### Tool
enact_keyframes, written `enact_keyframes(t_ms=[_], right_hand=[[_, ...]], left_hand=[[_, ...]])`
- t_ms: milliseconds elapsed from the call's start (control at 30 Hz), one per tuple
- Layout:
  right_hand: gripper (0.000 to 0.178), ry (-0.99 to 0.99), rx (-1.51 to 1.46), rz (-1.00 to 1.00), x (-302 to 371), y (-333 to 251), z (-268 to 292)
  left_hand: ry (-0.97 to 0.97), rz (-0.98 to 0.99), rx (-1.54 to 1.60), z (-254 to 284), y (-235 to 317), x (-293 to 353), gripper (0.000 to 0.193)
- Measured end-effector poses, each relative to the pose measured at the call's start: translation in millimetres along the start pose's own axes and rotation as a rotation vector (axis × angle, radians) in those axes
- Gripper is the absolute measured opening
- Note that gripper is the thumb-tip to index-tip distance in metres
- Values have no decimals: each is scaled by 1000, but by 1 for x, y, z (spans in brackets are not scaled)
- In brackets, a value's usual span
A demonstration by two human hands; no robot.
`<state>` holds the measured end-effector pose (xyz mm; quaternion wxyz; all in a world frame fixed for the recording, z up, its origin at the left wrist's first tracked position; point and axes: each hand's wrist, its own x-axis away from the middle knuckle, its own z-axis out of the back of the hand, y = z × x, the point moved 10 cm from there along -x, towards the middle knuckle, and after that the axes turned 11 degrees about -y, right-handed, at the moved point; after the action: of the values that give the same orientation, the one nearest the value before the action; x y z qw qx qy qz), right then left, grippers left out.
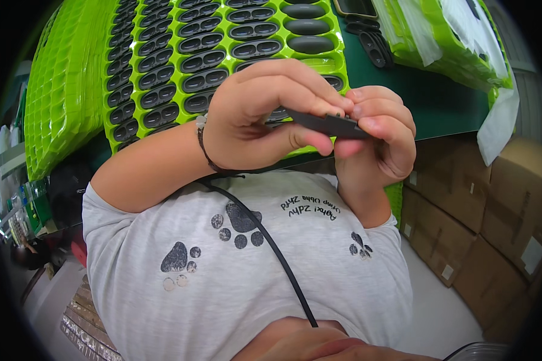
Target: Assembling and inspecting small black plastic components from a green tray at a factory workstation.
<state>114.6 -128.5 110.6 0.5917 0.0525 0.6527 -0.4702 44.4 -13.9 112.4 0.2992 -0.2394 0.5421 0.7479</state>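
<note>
Dark-grey piece (pixel 330 125) slants from far left to near right, fingers of left hand (pixel 256 114) and right hand (pixel 382 129) both pinching it

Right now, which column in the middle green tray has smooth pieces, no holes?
The far-right column of that tray: its upper pieces are smooth ovals; other columns' pieces show paired hollows.
</note>
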Motion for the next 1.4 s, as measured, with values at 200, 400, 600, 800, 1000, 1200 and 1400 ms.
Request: enact_keyframes(t_ms=[200, 400, 600, 800, 1000, 1200, 1400], right_hand=[[36, 25, -74, -22, 6, 6, 8], [18, -54, 363, -510, 16, 80, 42], [14, -187, 808, -511, 26, 108, 59], [19, -178, 767, -640, 28, 114, 55], [15, -76, 643, -687, 35, 114, 65], [24, 19, 754, 102, 9, 26, 54], [22, 28, 794, 307, -1, 0, 48]], left_hand=[[-51, 74, 30, -2, -3, -6, 28], [-124, 627, -387, 34, -76, -2, 21], [-245, 475, -636, 17, -85, 2, 19], [-429, 332, -909, -9, -69, -4, 21], [-348, 458, -839, 21, -91, -20, 18], [-407, 587, -863, 24, -116, -14, 28], [-333, 558, -857, 30, -113, -6, 32]])
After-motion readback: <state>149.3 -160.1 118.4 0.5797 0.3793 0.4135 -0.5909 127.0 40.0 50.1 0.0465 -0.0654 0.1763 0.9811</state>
